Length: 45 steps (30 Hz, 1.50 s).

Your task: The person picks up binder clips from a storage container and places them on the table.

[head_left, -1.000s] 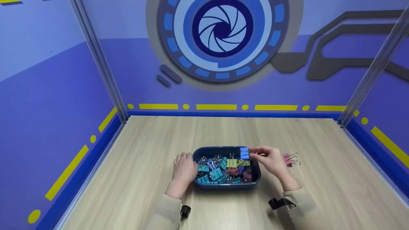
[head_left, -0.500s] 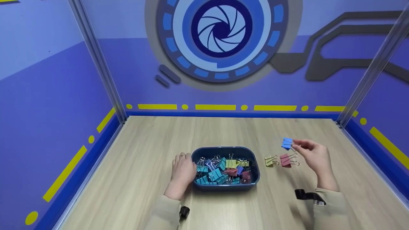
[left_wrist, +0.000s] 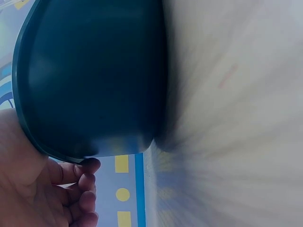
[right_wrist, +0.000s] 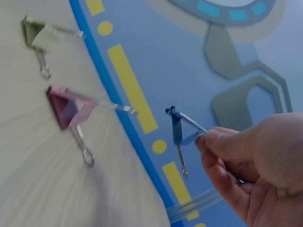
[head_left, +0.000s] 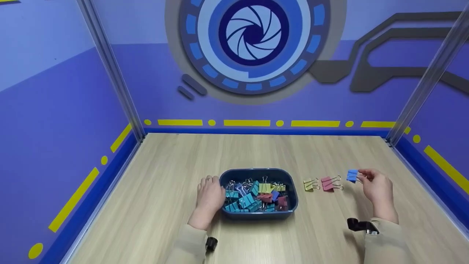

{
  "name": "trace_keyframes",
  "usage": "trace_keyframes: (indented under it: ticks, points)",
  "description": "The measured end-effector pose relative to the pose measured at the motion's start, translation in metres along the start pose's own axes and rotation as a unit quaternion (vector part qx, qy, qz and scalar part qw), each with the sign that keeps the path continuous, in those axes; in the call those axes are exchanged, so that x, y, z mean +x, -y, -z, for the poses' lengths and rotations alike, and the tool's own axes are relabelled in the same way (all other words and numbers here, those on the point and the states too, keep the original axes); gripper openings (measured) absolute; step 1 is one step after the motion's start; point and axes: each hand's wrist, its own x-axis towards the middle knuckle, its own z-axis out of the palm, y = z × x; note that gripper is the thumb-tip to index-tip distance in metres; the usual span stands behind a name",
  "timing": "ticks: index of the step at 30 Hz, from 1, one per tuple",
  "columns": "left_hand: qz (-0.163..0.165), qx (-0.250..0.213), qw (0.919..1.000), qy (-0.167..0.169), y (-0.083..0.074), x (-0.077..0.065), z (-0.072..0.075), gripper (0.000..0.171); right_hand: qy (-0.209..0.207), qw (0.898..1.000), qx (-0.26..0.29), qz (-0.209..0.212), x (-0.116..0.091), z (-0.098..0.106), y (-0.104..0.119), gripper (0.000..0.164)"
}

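A dark blue plastic box (head_left: 256, 216) stands on the table, filled with binder clips (head_left: 249, 200) in teal, yellow, red and blue. My left hand (head_left: 211, 194) holds the box at its left end, its thumb side over the rim, as the left wrist view (left_wrist: 47, 184) also shows. Away to the right, my right hand (head_left: 379, 189) pinches a blue binder clip (head_left: 352, 175) by a wire handle, just above the table. A red binder clip (head_left: 328, 184) and a smaller yellow binder clip (head_left: 309, 185) lie in a row between box and right hand.
The wooden tabletop (head_left: 183, 157) is bounded by a patterned blue back wall (head_left: 154, 84) and side walls. Metal posts (head_left: 113, 69) rise at the back corners. A black wrist camera (head_left: 211, 244) sits on the left sleeve.
My right hand has carried the blue clip from above the box's right end over to the right, past the red clip, and lowered it. The left hand stays on the box.
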Motion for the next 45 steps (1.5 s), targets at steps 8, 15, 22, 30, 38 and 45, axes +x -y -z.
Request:
trace_keyframes:
  ticks: [8, 15, 22, 30, 38, 45]
  points:
    - [0.001, -0.003, 1.0, 0.001, 0.001, 0.0, 0.0, 0.027, 0.076, 0.996, -0.041, 0.0, 0.006, -0.007, -0.022, 0.029]
    - [0.004, -0.001, 1.0, 0.004, 0.0, 0.0, 0.0, 0.028, 0.122, 0.992, -0.024, -0.018, 0.003, -0.016, -0.026, 0.033]
    - [-0.003, -0.002, 1.0, -0.008, 0.001, 0.0, 0.0, 0.026, 0.101, 0.995, -0.014, -0.004, 0.005, -0.024, -0.029, 0.038]
    - [-0.011, 0.001, 0.9998, -0.015, 0.0, -0.002, -0.001, 0.025, 0.113, 0.993, -0.017, 0.011, 0.007, -0.029, -0.027, 0.046]
    - [-0.007, 0.006, 0.9999, -0.008, 0.001, -0.001, -0.001, 0.026, 0.132, 0.991, -0.003, 0.002, 0.006, -0.023, -0.023, 0.054]
    - [-0.007, 0.003, 0.9999, -0.009, 0.001, -0.001, -0.002, 0.024, 0.095, 0.995, -0.017, 0.0, 0.005, -0.012, -0.01, 0.055]
